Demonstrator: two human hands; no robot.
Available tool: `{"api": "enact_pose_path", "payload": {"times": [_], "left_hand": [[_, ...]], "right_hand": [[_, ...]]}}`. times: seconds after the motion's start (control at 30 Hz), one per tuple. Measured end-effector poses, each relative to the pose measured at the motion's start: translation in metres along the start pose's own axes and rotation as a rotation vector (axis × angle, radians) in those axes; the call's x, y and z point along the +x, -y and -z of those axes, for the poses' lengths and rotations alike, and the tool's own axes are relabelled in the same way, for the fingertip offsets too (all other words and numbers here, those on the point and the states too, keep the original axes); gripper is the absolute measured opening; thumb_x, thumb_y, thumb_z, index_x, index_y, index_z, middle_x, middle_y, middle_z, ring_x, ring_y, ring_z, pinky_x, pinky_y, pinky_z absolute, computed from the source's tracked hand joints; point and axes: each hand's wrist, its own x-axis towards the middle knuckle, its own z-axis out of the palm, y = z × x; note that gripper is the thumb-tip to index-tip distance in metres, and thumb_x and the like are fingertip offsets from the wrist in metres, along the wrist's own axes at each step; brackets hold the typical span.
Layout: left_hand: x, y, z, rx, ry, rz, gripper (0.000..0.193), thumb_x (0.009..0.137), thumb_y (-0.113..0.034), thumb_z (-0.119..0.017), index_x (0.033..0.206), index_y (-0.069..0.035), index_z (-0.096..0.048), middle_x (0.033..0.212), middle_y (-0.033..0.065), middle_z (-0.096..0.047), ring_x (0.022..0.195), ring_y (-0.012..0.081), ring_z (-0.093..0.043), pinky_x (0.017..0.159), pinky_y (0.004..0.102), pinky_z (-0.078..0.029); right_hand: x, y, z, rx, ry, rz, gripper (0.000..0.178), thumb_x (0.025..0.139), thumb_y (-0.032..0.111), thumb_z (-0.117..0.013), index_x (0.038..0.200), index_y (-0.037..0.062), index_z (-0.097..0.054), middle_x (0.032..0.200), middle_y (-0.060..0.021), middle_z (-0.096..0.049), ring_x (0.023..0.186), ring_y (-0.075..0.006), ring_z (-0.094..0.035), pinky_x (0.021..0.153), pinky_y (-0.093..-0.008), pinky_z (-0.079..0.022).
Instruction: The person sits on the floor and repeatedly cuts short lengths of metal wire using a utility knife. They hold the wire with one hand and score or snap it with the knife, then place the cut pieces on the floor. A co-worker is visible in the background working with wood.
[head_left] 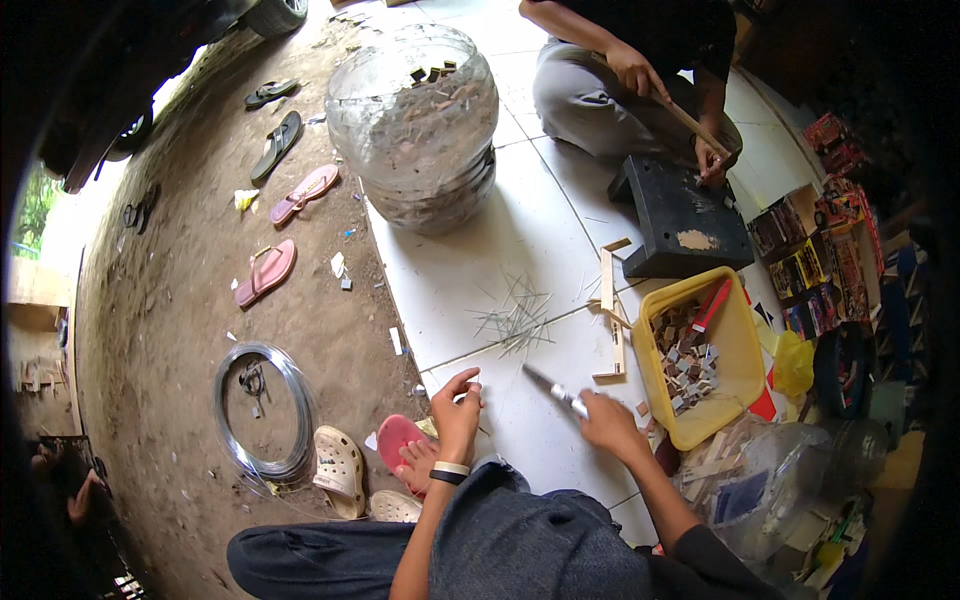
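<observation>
My right hand grips a narrow tool with a dark, tapering front and a pale silvery handle; its exact kind is not clear. The dark end points away to the left, over the white tiles. My left hand, with bands at the wrist, is raised beside my knee. Its fingers are curled in, and anything between them is too small to make out. Beyond both hands, a loose heap of thin, straight wire pieces lies on the tiles. Right of it are light wooden strips joined into a frame.
A yellow tub of small chips stands at right. Another person sits opposite, holding a wooden stick over a black stool. A large clear plastic container stands at the tile edge. Left, on dirt, lie a wire coil and several sandals.
</observation>
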Motion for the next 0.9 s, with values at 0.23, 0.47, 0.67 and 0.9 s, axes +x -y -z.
{"api": "enact_pose_path", "payload": {"times": [0.23, 0.47, 0.67, 0.9], "left_hand": [[-0.001, 0.0, -0.002, -0.011, 0.068, -0.001, 0.03, 0.095, -0.004, -0.057, 0.122, 0.002, -0.071, 0.093, 0.0056, -0.072, 0.066, 0.0062, -0.055, 0.058, 0.02, -0.043], [-0.001, 0.002, -0.008, 0.032, 0.094, -0.003, 0.032, 0.094, -0.004, -0.055, 0.12, 0.003, -0.072, 0.091, 0.0064, -0.074, 0.067, 0.0074, -0.056, 0.062, 0.0218, -0.046], [-0.001, 0.008, -0.005, 0.075, 0.102, -0.015, 0.031, 0.094, -0.004, -0.055, 0.12, 0.002, -0.072, 0.092, 0.0063, -0.074, 0.066, 0.0074, -0.056, 0.06, 0.0218, -0.045], [-0.001, 0.016, -0.005, 0.08, 0.105, -0.044, 0.03, 0.093, -0.006, -0.057, 0.116, 0.0, -0.075, 0.088, 0.008, -0.076, 0.065, 0.0088, -0.057, 0.062, 0.0252, -0.048]], "right_hand": [[0.022, 0.0, 0.014, 0.16, -0.242, 0.071, 0.025, 0.092, 0.017, -0.064, 0.11, 0.0004, -0.06, 0.099, -0.0277, -0.066, 0.094, -0.0477, -0.066, 0.082, -0.0544, -0.052], [-0.051, 0.008, -0.032, 0.265, -0.103, 0.173, 0.035, 0.09, 0.021, -0.069, 0.117, -0.0003, -0.06, 0.103, -0.0285, -0.062, 0.099, -0.0456, -0.062, 0.084, -0.0526, -0.049], [-0.042, 0.024, -0.006, 0.051, -0.072, 0.252, 0.057, 0.09, 0.036, -0.072, 0.128, -0.0041, -0.059, 0.114, -0.0277, -0.061, 0.112, -0.0423, -0.059, 0.098, -0.0472, -0.048], [0.083, 0.038, 0.015, 0.148, -0.528, 0.031, 0.073, 0.097, 0.035, -0.062, 0.145, -0.0139, -0.037, 0.146, -0.0376, -0.04, 0.138, -0.0489, -0.039, 0.116, -0.0508, -0.032]]}}
